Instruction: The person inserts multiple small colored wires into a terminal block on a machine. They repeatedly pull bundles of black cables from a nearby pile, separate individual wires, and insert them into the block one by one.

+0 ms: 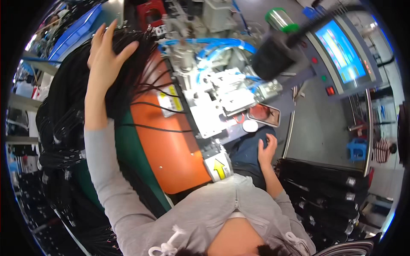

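Observation:
My left hand (103, 59) reaches over a big heap of black cables (70, 91) at the far left, fingers spread and nothing seen in them. Whether its palm touches the cables I cannot tell. Several thin black cables run from the heap across the orange board (166, 149) toward the brightly lit metal machine (222, 96). Down by my right thigh is my right hand (267, 150), its fingers loosely bent and apart, with no object visible in it. A phone (273, 117) and a round white lid-like piece (250, 126) lie just beyond that hand.
A control panel with a lit screen (340, 50) stands at the upper right. A dark lamp-like cylinder (271, 59) hangs over the machine. Blue air hoses (226, 42) loop behind it. More black cable bundles (320, 187) hang at my right; a blue stool (357, 149) stands beyond.

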`<action>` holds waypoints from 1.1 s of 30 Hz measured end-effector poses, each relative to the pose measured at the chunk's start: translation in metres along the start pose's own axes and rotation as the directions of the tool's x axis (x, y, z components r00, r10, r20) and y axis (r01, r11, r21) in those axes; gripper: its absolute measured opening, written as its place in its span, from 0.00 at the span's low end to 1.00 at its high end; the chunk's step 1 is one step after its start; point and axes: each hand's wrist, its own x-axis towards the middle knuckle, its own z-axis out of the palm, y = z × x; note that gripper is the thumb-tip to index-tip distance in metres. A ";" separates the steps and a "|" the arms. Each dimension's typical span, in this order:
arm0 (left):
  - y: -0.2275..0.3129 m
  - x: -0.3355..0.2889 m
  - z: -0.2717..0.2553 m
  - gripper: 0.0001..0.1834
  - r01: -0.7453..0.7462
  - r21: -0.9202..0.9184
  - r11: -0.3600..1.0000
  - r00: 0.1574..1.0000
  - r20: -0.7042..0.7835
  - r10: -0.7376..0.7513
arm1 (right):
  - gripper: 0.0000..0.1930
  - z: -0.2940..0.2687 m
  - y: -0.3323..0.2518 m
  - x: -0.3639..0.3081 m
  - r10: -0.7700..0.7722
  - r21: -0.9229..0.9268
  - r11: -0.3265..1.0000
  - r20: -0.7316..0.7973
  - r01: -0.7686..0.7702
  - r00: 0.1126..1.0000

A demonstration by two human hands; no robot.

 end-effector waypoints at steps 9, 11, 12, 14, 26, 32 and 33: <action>0.003 -0.180 -0.105 0.30 0.279 0.127 0.952 0.926 0.226 -0.302 | 0.24 0.030 -0.017 0.035 -0.297 -0.088 0.950 0.053 0.301 0.953; 0.004 -0.212 -0.129 0.30 0.369 0.177 0.912 0.890 0.215 -0.402 | 0.24 0.035 -0.028 0.042 -0.248 -0.074 0.965 0.058 0.252 0.967; 0.004 -0.227 -0.136 0.30 0.406 0.212 0.889 0.872 0.203 -0.446 | 0.24 0.038 -0.031 0.043 -0.223 -0.068 0.971 0.063 0.227 0.973; -0.006 -0.259 -0.141 0.31 0.392 0.246 0.887 0.881 0.176 -0.438 | 0.26 0.046 -0.035 0.047 -0.208 -0.093 0.973 0.048 0.211 0.977; 0.007 -0.300 -0.090 0.34 0.811 -0.315 0.492 0.562 0.188 -0.805 | 0.10 -0.014 -0.141 0.043 -0.501 0.431 0.746 -0.140 0.508 0.854; -0.063 -0.287 -0.056 0.33 0.715 -0.650 0.258 0.331 -0.010 -0.943 | 0.13 0.007 -0.288 0.008 -0.765 0.794 0.585 0.474 0.162 0.436; -0.073 -0.285 -0.054 0.31 0.771 -0.598 0.219 0.276 0.005 -0.961 | 0.15 0.021 -0.303 -0.001 -0.742 0.803 0.596 0.554 -0.006 0.378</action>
